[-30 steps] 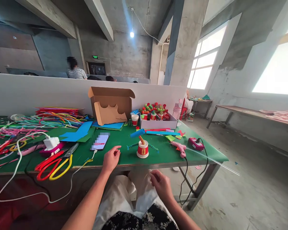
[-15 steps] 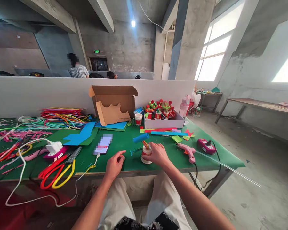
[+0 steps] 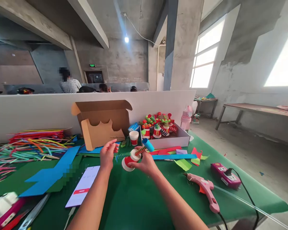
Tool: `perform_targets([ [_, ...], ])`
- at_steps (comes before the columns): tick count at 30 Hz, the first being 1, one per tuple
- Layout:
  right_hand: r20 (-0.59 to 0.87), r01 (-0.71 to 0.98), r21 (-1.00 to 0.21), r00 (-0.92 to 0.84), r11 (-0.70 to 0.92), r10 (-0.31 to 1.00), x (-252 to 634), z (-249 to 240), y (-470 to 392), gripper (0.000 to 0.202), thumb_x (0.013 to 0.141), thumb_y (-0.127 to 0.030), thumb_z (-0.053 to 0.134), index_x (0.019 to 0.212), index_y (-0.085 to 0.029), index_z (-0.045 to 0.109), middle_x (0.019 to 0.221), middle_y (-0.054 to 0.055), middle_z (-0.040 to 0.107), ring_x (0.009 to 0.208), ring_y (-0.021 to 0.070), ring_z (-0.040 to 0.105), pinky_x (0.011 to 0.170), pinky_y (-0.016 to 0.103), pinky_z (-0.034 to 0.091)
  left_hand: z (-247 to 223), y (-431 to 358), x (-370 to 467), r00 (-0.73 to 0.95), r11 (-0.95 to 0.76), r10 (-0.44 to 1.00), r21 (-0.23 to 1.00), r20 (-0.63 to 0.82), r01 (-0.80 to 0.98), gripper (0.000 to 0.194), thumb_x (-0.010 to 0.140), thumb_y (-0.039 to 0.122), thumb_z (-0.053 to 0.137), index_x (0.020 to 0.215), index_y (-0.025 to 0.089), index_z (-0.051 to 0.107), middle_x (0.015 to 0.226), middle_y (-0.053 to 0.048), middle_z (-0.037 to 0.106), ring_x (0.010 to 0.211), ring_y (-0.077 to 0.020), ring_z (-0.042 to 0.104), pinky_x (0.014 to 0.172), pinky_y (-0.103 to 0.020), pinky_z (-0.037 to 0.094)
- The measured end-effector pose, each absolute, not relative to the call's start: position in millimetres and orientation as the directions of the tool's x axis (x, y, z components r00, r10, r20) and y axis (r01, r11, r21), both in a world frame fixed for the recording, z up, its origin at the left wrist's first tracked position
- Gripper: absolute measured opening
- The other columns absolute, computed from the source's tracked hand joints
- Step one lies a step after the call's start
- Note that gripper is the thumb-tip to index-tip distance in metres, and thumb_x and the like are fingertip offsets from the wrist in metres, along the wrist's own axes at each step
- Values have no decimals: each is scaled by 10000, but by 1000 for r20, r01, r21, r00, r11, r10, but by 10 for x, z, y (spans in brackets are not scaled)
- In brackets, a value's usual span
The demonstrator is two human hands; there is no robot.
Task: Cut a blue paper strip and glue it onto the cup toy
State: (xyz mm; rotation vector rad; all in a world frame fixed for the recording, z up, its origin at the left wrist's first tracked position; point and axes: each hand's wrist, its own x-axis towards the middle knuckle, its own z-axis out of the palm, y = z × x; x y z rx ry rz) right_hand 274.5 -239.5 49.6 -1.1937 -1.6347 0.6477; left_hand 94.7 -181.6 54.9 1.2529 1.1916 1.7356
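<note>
My right hand [image 3: 145, 163] grips a small red-and-white paper cup [image 3: 129, 163], tilted and lifted above the green table. A green coiled pipe cleaner [image 3: 124, 155] sticks out from its left side. A yellow-and-brown striped coil [image 3: 140, 150] rises from the cup towards a blue tube [image 3: 148, 144]; the two seem to meet at the coil's outer end. Just left of the cup, my left hand [image 3: 108, 155] is raised with loosely bent fingers, holding nothing that I can see.
A white box [image 3: 166, 142] of finished cup figures stands behind, beside another paper cup [image 3: 133, 138] and an open cardboard box [image 3: 103, 134]. A pink glue gun [image 3: 203, 188] and power strip [image 3: 225, 175] lie right. A phone [image 3: 84, 185], blue paper [image 3: 52, 172] and pipe cleaners [image 3: 36, 147] occupy the left.
My right hand has raised and tilted the cup, and the blue tube has moved with it. My left hand has risen closer to the cup. The view has shifted nearer the table.
</note>
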Motion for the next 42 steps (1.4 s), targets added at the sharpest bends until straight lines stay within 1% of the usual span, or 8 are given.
perform_targets([
  [6,383,415,-848,50,329,923,2863,244,-2226,582,554,-294,872,1067,-199,613,1065,81,673,1039,287,620,936,434,480,116,-1721,941,-345,-265,908,964,236,-37,364,687,464,650,907,175,669,710,-14,660,621,-140,560,619,-279,474],
  [9,382,379,-864,62,332,922,2880,161,-2232,580,562,-318,870,1068,-197,614,1026,71,667,993,280,630,905,421,497,97,-1765,962,-286,-200,941,979,181,-40,375,673,469,673,910,179,685,719,-18,675,629,-145,564,612,-279,471],
  [13,390,422,-845,63,329,919,2841,118,-2298,622,519,-315,899,1073,-206,639,1084,89,664,1042,315,606,905,441,494,162,-1781,993,-223,-153,964,988,142,-29,421,627,505,713,885,173,706,735,-30,689,644,-148,566,611,-276,468],
  [18,376,438,-831,-10,342,926,2845,176,-2337,443,559,-281,888,937,-210,668,980,54,678,947,282,625,849,416,494,201,-1774,920,-247,-162,958,985,143,-57,457,602,539,745,871,170,719,735,-31,691,660,-149,569,627,-274,469],
  [24,284,509,-817,-55,271,957,2910,218,-2307,485,521,-296,891,905,-220,604,886,3,654,880,250,591,809,381,454,246,-1812,813,-192,-145,973,986,128,-77,460,619,548,756,868,163,728,738,-43,698,677,-164,588,652,-297,481],
  [29,235,468,-842,-129,268,963,2937,236,-2322,480,531,-321,883,868,-222,556,852,-28,640,813,200,572,729,297,422,279,-1834,793,-180,-156,973,986,142,-65,451,622,544,761,860,162,732,736,-43,699,680,-165,590,673,-308,489],
  [33,179,485,-842,-165,238,970,2923,280,-2347,496,533,-304,894,838,-217,513,876,-9,643,859,222,575,729,302,417,298,-1841,797,-168,-148,976,988,137,-51,461,608,551,765,853,162,734,740,-45,702,688,-166,591,675,-305,491],
  [42,163,551,-798,-192,243,968,2861,320,-2399,508,542,-313,906,848,-228,509,891,-20,637,858,217,586,774,328,419,326,-1860,833,-141,-161,977,987,158,-10,471,595,578,757,822,167,730,728,-51,699,675,-175,590,663,-321,494],
])
